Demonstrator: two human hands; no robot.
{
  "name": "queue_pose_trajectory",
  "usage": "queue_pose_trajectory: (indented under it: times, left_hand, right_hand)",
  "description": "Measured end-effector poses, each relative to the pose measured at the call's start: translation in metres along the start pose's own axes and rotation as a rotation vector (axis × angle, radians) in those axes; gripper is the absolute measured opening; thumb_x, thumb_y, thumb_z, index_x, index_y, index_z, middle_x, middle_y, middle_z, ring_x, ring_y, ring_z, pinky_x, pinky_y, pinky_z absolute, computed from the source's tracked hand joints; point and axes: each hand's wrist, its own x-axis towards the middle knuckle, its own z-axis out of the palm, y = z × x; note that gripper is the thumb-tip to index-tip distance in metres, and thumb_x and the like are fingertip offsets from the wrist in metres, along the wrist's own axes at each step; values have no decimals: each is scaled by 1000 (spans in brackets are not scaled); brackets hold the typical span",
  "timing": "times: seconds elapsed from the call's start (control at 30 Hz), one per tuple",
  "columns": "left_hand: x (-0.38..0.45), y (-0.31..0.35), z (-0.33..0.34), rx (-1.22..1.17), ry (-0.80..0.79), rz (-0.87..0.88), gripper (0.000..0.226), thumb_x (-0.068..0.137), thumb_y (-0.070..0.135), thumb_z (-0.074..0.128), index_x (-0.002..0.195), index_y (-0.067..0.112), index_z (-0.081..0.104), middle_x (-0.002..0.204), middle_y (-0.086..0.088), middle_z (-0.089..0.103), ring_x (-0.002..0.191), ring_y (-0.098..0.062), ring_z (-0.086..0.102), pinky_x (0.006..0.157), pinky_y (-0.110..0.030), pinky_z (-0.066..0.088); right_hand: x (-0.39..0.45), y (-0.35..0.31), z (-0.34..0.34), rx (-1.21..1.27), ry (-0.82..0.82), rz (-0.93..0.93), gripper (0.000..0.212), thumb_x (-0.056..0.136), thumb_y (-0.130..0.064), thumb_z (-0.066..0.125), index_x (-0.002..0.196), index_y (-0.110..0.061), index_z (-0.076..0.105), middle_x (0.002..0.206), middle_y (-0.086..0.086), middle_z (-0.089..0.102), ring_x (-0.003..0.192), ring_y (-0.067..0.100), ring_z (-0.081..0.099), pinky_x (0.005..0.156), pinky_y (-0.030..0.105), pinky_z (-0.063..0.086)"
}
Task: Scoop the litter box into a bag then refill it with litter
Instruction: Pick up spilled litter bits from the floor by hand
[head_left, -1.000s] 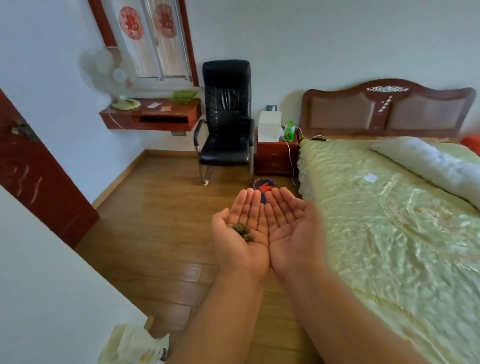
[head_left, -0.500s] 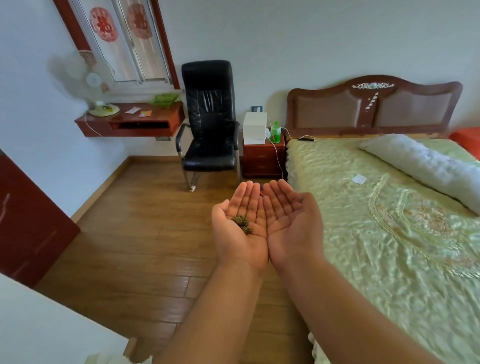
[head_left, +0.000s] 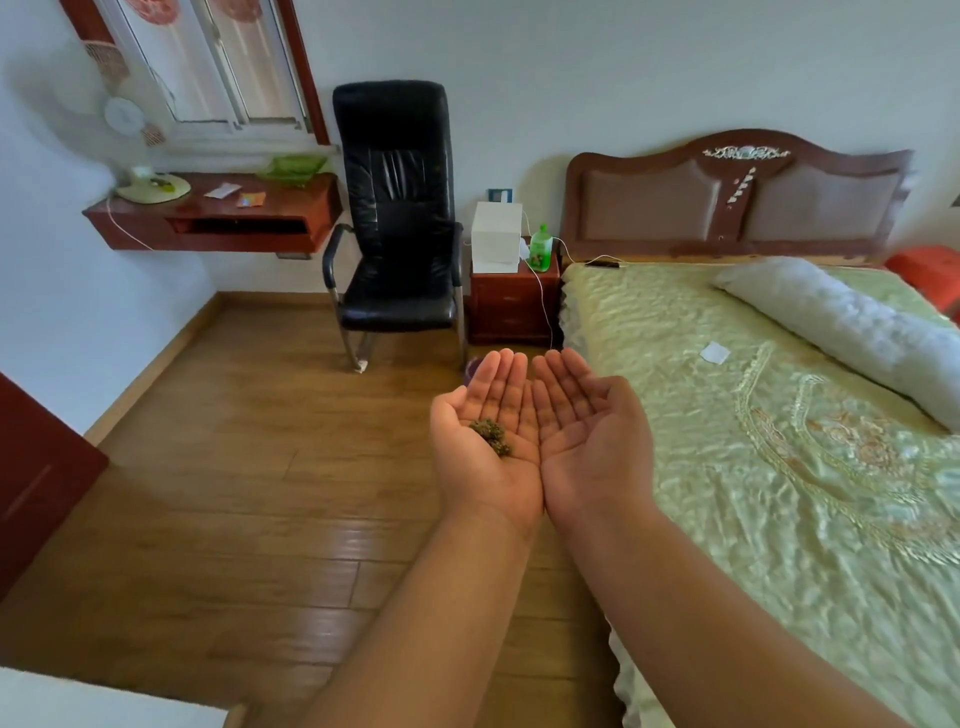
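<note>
Room contents, left to right, clock directions taken from the cupped hands at centre.

Dark red door (head_left: 36, 483): at 9 o'clock, at the left edge, only partly in view.

Wall-mounted desk (head_left: 218, 221): at 10 o'clock, red-brown, below the window (head_left: 208, 62). It carried a white fan (head_left: 140, 171) at its left end, some papers, and a green dish (head_left: 295, 167) at its right end.

Black chair (head_left: 397, 223): at 11 o'clock, high-backed, on metal legs, standing on the wood floor (head_left: 234, 467).

Nightstand (head_left: 511, 304): at 12 o'clock, between chair and bed, bearing a white box (head_left: 496, 236) and a green bottle (head_left: 541, 248); a white cable hung down its front.

Left hand (head_left: 485, 441): palm up, fingers together and straight, not closed. A small clump of dark greenish-brown granules (head_left: 491, 436) lay loose on the palm, near the base of the fingers.

Right hand (head_left: 592, 447): palm up, open, empty, its little-finger edge touching the left hand from heel to fingers, so that both formed one shallow cup held over the floor beside the bed.

Round dark object (head_left: 472, 370): on the floor just past the left fingertips, mostly hidden; could not be identified.

Bed (head_left: 779, 493): from 1 to 4 o'clock, with a shiny pale green cover, brown padded headboard (head_left: 737, 197), a long white pillow (head_left: 841, 327), and a small white slip (head_left: 714, 353) on the cover.
</note>
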Motion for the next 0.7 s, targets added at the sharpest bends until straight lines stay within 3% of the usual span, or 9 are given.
queue_pose_trajectory:
  times: [0.13,0.4,0.57,0.7]
  left_hand:
    - [51,31,14,24,-29,-52,45,105,26,38,121,0,71,118,-17,75,113,-30,72,113,-44,47]
    - [133,96,39,59,-98,-102,45,105,25,37,121,0,71,120,-17,74,115,-30,72,112,-43,47]
    - [167,117,42,56,-88,-108,44,105,24,38,122,0,71,120,-18,75,114,-30,72,112,-43,48]
    - [200,127,47,54,-77,-88,44,105,24,38,121,1,72,119,-17,75,114,-30,72,111,-43,48]
  right_hand:
    - [39,24,35,26,22,-65,36,100,-14,42,120,1,67,113,17,74,103,27,74,96,36,54]
    - [100,71,103,90,1,-156,34,100,-10,43,121,3,66,115,18,73,105,28,73,94,35,54]
    - [128,91,124,62,-10,-149,34,100,-10,43,121,2,67,115,18,73,107,28,72,97,36,53]
    - [159,101,139,48,-16,-120,35,101,-12,42,122,1,66,114,16,74,105,26,73,90,32,55]
